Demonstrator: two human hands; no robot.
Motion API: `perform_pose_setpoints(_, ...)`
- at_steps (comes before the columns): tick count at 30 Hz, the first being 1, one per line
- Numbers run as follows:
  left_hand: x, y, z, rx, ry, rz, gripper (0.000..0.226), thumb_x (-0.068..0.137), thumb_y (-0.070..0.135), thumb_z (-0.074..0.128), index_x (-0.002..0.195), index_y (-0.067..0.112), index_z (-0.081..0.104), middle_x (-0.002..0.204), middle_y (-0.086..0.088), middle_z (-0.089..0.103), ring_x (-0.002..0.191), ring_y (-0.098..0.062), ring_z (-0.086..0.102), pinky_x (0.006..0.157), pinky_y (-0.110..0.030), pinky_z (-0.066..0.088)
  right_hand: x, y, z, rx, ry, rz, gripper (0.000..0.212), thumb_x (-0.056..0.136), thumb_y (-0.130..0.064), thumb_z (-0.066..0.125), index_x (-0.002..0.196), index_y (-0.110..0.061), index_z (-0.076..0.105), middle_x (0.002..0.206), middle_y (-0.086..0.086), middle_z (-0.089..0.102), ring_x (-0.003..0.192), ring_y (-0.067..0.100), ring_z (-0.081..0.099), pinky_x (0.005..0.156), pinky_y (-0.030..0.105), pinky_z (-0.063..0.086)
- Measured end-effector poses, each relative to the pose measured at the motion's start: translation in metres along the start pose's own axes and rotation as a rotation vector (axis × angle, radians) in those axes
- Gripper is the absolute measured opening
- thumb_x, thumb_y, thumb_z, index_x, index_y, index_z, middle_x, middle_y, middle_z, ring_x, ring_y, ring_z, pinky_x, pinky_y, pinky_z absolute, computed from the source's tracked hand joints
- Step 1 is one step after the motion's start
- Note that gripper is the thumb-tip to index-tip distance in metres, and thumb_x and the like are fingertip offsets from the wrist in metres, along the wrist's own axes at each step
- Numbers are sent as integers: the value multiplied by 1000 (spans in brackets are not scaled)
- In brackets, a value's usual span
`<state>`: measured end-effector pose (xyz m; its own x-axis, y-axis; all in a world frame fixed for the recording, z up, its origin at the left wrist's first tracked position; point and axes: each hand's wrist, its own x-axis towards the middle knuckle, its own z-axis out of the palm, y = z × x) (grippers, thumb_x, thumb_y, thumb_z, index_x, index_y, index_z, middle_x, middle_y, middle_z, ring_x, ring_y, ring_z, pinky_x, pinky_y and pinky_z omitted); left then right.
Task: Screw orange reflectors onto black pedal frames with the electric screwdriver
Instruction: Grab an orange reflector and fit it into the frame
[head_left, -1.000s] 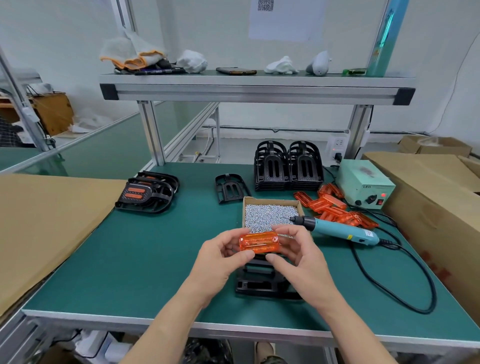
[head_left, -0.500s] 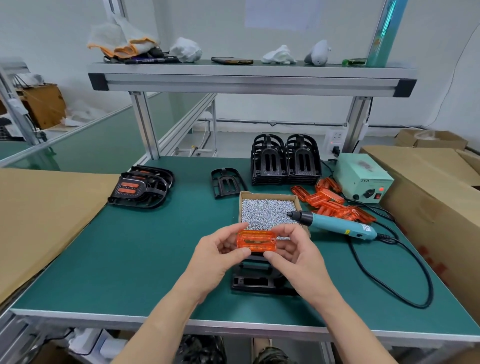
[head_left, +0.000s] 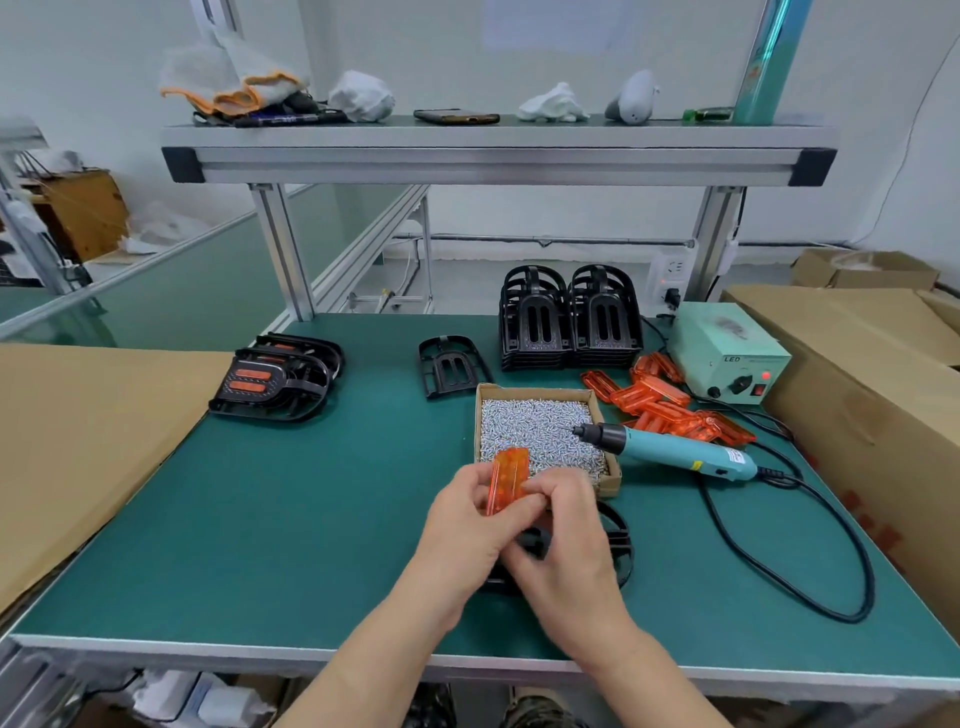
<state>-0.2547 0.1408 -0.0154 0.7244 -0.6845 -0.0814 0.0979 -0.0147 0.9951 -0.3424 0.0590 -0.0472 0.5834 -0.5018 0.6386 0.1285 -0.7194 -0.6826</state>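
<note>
The only word that can be read is "LED", on the front of the pale green power box (head_left: 727, 353) at the back right of the table (head_left: 311, 519). The sticker on the screwdriver (head_left: 675, 453) is too small to read. The left hand (head_left: 467, 530) and the right hand (head_left: 569, 551) both hold one orange reflector (head_left: 509, 480) in their fingers, standing on end, near the front edge. Under the hands lies one black pedal frame (head_left: 618, 545). Just behind them sits one cardboard box (head_left: 540, 388) full of small silver screws. The one screwdriver lies with its tip over the box's right side. Behind it is a pile of loose reflectors (head_left: 665, 402), too mixed up to count. At the back edge stand two stacks of black frames (head_left: 535, 332), with one single frame (head_left: 452, 366) to their left. Near the left edge lies a small heap of pedals (head_left: 280, 382); the top one shows two orange strips.
</note>
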Motion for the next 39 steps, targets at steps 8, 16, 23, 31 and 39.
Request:
perform_pose_setpoints(8,16,7,-32,473,-24,231,55,74,6,81,120,31,64,110,12,70,101,-4,64,92,-19,47,22,4,-24,79,-122,49,31,85,-4,65,111,-21,64,108,-10,58,101,15,63,86,22,51)
perform_pose_setpoints(16,26,5,-37,810,-219,392,64,74,13,80,130,36,59,113,26,57,106,6,53,94,-6,35,44,17,-38,-47,-311,156,20,80,-6,82,87,-24,76,82,-11,66,81,8,63,73,11,44)
perform_pose_setpoints(23,26,-8,-56,549,-56,293,33,89,15,69,115,34,68,111,11,64,101,6,57,86,-10,38,38,23,-44,-103,-236,353,25,80,-11,82,73,-33,71,81,-21,68,74,6,62,71,16,47)
perform_pose_setpoints(31,17,-30,-63,572,-55,223,23,91,10,66,99,30,75,95,8,67,90,-5,62,83,-14,44,21,18,-35,-332,-377,378,14,85,-28,79,75,-34,69,79,-16,62,76,3,55,71,24,44)
perform_pose_setpoints(39,13,-31,-57,682,-94,240,15,84,15,74,94,26,74,96,8,56,84,-2,56,80,-16,42,24,13,-31,-547,-469,319,5,90,-38,72,87,-34,71,90,-16,52,91,6,49,74,29,40)
